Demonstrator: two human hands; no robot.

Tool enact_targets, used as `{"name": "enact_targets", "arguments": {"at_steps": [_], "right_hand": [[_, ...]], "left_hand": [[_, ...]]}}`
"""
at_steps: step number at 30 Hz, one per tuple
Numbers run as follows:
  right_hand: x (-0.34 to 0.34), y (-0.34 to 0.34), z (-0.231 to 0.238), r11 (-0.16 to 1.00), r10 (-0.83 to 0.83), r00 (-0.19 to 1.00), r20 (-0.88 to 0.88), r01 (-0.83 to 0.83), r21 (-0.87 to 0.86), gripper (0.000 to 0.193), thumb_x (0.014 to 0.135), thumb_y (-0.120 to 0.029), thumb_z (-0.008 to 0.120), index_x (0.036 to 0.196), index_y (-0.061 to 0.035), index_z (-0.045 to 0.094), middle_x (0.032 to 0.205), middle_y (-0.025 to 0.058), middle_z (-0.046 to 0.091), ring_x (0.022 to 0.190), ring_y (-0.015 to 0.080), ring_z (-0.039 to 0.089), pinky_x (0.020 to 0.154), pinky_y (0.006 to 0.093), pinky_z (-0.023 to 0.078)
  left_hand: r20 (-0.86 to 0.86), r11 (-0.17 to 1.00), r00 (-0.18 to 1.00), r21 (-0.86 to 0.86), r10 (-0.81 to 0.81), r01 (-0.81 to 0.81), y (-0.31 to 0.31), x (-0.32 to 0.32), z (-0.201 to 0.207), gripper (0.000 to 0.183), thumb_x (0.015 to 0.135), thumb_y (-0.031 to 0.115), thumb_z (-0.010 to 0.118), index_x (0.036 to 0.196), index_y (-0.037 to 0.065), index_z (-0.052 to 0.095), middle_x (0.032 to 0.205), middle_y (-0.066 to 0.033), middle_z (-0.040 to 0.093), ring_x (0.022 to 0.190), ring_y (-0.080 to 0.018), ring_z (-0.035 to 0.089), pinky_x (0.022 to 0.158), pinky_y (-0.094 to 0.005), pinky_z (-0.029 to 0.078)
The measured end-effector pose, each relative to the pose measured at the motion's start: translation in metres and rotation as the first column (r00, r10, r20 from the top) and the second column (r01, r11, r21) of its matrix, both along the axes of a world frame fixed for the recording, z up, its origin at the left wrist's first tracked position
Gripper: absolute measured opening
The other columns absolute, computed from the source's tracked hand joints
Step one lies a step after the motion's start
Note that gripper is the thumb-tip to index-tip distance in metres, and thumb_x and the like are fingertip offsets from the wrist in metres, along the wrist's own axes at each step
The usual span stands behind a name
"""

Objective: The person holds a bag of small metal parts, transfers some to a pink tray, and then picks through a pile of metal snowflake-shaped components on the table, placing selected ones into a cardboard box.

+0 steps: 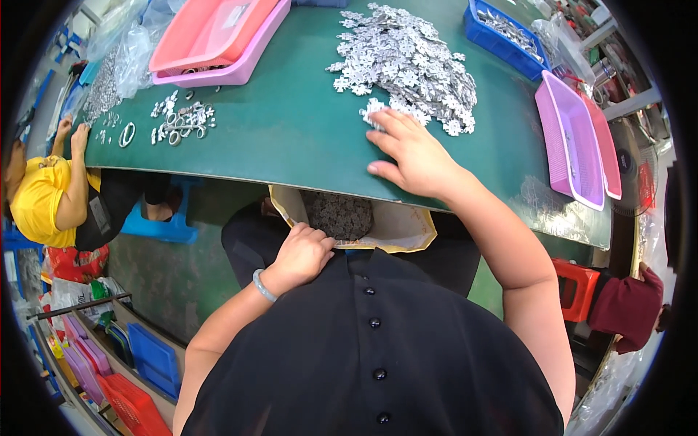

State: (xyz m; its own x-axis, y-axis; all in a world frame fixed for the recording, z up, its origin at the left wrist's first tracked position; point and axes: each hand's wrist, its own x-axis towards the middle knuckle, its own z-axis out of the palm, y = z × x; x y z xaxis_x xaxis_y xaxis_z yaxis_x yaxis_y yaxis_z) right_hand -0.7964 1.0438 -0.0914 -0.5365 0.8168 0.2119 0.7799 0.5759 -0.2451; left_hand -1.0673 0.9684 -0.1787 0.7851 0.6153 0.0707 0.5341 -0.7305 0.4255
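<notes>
- Carrying everything is the green tabletop (291, 131), with a pink tray (218, 36) at its far left, a blue bin (502, 40) at far right and 2 pink baskets (574, 138) beside the right edge.
- Spreading over its far middle is the pile of silvery flower-shaped pieces (407, 62); they are looking thin, stiff and light, likely sliding easily on the mat, so sweeping them flat probably suits better than pinching.
- Hanging under the near edge is a yellowish bag (396, 229), its mouth open, holding a dark heap of pieces (338, 216).
- Lying flat at the pile's near edge is the right hand (411, 152), fingers spread, touching a few pieces, gripping nothing.
- Closing on the bag's rim is the left hand (302, 254), fingers curled.
</notes>
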Motion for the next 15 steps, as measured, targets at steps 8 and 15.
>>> {"name": "enact_targets", "arguments": {"at_steps": [8, 15], "right_hand": [[0.025, -0.014, 0.007, 0.992, 0.009, 1.000, 0.018, -0.012, 0.128, 0.033, 0.080, -0.017, 0.068, 0.111, -0.0075, 0.063, 0.121, 0.0087, 0.058, 0.117, 0.0310, 0.048, 0.099, 0.0442, 0.037], [0.031, -0.016, 0.010, 0.993, -0.079, 0.997, 0.013, 0.078, 0.086, 0.042, 0.083, -0.025, 0.066, 0.119, -0.0055, 0.058, 0.127, 0.0111, 0.055, 0.124, 0.0322, 0.044, 0.106, 0.0514, 0.029]], "left_hand": [[-0.009, 0.999, 1.000, -0.031, -0.008, 0.008, 0.002, 0.003, -0.006, 0.019, 0.075, 0.019, 0.070, 0.090, 0.008, 0.065, 0.082, -0.0059, 0.062, 0.085, -0.0270, 0.059, 0.085, -0.0371, 0.042], [0.003, 1.000, 1.000, -0.024, -0.002, 0.002, 0.005, 0.005, -0.009, 0.019, 0.076, 0.020, 0.070, 0.091, 0.009, 0.066, 0.082, -0.0056, 0.062, 0.084, -0.0262, 0.059, 0.086, -0.0369, 0.042]]}}
